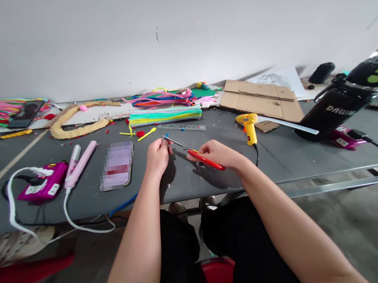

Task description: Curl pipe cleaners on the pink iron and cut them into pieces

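My right hand [216,152] is closed round the red handles of a pair of scissors [208,160], whose blades point up and left towards my left hand. The fingers of my left hand [158,155] pinch a blue pipe cleaner [167,135]; its short tip shows beside the scissor tips. Whether the blades touch it I cannot tell. A blue length [124,205] emerges left of my left forearm at the table edge, its link to the held piece hidden. Beyond my hands lie yellow stems with a red piece [140,133] and a clear ruler [183,127].
Left are a phone [117,165], a pink styling iron [80,165] and a purple power socket [46,183] with cables. A yellow glue gun [250,129], cardboard [260,97] and a black bottle [340,98] stand right. Behind lie bundled pipe cleaners [164,116] and a curved beige form [64,125].
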{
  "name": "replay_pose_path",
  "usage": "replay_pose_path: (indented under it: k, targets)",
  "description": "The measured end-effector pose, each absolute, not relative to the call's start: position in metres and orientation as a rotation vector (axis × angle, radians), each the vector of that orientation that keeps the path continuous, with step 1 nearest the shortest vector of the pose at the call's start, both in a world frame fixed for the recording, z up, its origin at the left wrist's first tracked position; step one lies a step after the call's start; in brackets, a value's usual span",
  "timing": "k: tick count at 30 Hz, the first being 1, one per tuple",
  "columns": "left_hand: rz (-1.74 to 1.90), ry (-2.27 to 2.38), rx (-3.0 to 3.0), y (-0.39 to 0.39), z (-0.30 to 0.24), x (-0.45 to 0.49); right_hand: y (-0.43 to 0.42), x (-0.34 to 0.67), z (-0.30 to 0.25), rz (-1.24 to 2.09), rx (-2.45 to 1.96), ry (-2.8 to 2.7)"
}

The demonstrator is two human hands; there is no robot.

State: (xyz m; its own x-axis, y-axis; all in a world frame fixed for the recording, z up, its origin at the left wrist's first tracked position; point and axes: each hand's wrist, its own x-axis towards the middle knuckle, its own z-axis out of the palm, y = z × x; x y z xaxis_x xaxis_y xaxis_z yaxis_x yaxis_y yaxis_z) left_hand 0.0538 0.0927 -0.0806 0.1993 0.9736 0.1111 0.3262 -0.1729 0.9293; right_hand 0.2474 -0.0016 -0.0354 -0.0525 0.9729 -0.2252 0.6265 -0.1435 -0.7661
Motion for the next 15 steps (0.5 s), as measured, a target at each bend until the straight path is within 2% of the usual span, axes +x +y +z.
replay_pose_path:
  k: [10, 15]
  targets:
    - [0.981, 1.26, 1.71, 0.093, -0.079, 0.054, 0.001, 0.245, -0.031, 0.992, -1.85, -1.738]
    - [0.943, 1.442, 1.746, 0.09, -0.076, 0.052, 0.006, 0.247, -0.024, 1.066, -1.856, -1.764]
